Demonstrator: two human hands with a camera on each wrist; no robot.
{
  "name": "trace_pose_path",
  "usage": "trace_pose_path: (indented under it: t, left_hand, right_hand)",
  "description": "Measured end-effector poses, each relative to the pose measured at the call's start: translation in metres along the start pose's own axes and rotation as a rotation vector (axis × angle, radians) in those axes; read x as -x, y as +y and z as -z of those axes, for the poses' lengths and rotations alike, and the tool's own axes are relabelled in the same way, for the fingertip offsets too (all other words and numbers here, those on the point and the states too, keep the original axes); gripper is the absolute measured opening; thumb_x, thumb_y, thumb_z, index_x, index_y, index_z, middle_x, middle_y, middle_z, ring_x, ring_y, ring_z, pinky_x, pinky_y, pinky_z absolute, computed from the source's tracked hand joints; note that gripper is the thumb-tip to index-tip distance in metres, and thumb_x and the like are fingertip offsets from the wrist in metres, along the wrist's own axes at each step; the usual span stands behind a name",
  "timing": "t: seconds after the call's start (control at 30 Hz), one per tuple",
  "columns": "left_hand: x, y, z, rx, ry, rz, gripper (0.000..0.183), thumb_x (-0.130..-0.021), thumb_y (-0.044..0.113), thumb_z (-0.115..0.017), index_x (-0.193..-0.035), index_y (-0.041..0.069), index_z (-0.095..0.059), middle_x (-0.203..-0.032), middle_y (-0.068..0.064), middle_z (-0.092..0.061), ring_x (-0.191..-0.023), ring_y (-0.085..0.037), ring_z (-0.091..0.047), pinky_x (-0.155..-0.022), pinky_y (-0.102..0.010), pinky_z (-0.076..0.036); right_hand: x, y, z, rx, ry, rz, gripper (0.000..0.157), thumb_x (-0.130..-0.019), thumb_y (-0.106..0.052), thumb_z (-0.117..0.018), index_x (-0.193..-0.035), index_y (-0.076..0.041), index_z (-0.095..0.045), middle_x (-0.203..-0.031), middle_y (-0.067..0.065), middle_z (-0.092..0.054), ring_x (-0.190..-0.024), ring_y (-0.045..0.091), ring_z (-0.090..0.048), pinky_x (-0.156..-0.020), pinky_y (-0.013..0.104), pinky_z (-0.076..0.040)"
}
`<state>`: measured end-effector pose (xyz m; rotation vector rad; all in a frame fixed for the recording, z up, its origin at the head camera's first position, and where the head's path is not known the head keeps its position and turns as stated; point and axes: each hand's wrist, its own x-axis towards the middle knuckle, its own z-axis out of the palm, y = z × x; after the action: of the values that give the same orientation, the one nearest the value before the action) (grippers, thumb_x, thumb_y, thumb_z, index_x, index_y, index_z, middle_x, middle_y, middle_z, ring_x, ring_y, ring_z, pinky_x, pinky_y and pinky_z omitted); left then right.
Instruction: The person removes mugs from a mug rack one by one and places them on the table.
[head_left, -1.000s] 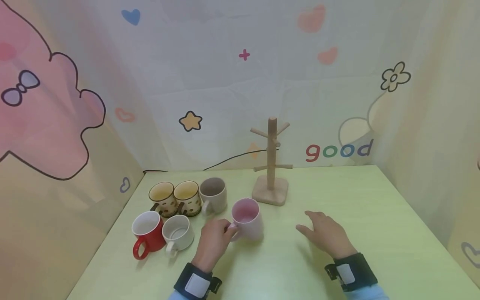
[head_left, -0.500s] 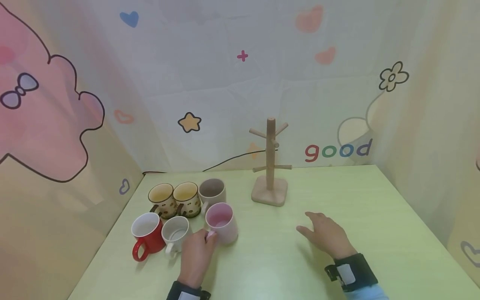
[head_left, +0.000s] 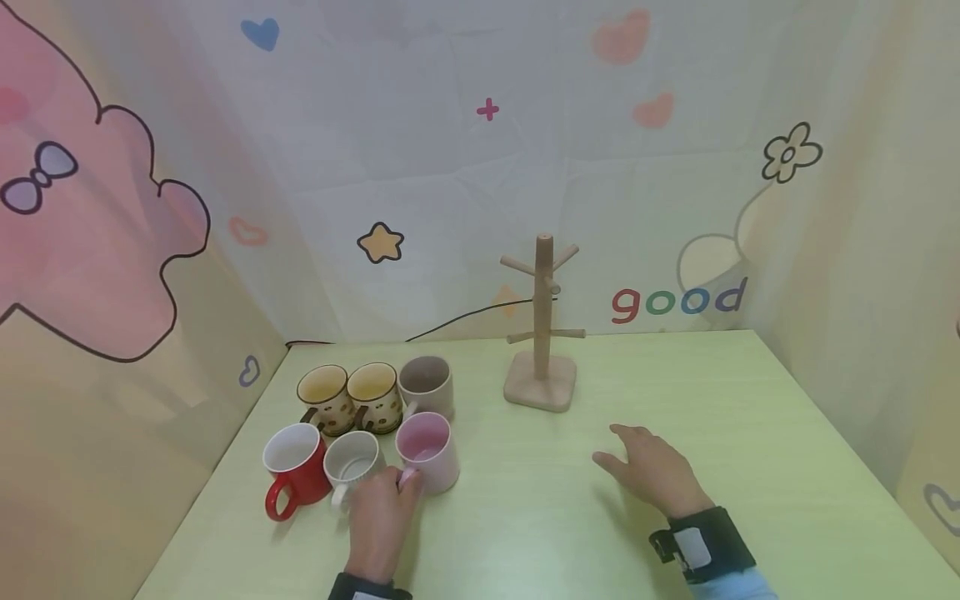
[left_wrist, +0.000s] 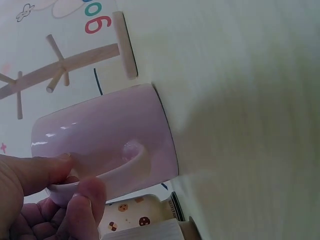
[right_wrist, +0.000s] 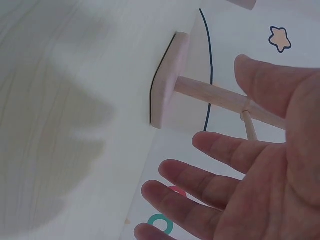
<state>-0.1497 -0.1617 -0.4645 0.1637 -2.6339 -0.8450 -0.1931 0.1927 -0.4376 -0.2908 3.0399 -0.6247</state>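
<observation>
A pink mug [head_left: 435, 457] stands upright in front of the grey mug [head_left: 437, 390]. My left hand [head_left: 381, 523] pinches its handle between thumb and fingers, which the left wrist view shows close up at the mug handle [left_wrist: 120, 170]. Left of the pink mug is a white mug [head_left: 352, 460], partly covered by that hand. My right hand [head_left: 654, 468] hovers over the table on the right, fingers spread and holding nothing. In the right wrist view, the wooden mug stand [right_wrist: 170, 85] lies beyond the right hand's fingers [right_wrist: 195, 185].
A red mug [head_left: 303, 475] stands at the left of the group. Two yellow patterned mugs [head_left: 330, 404] stand behind it. The wooden mug tree [head_left: 543, 333] rises at the back of the pale green table [head_left: 675, 367], before a printed cloth backdrop.
My left hand has carried the pink mug leftward, from near the mug tree to beside the white mug. The right hand has stayed in place.
</observation>
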Motion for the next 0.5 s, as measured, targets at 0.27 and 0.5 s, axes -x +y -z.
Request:
trace_pose_path:
  t: [0.27,0.5]
  left_hand:
    - [0.0004,0.0012,0.0004,-0.009,-0.005,-0.002,0.03,-0.088,0.019,-0.071,-0.063,0.011,-0.056,-0.056,0.003,-0.047,-0.055,-0.015,-0.043,-0.052,-0.031,-0.032]
    - [-0.0007,0.0036,0.0043,-0.024,-0.059,-0.005,0.027,-0.089,0.02,-0.073,-0.069,0.008,-0.061,-0.058,0.002,-0.049,-0.055,-0.014,-0.044,-0.052,-0.03,-0.032]
  right_hand:
    - [0.0011,-0.0001,-0.0009,-0.013,-0.009,0.0,0.062,-0.096,-0.042,-0.061,-0.133,0.007,-0.054,-0.128,0.032,-0.057,-0.116,0.05,-0.054,-0.09,0.062,-0.046]
    - [-0.0006,0.0004,-0.0022,-0.024,-0.012,0.009,0.062,-0.096,-0.043,-0.06,-0.134,0.007,-0.054,-0.128,0.032,-0.057,-0.117,0.05,-0.054,-0.09,0.062,-0.046]
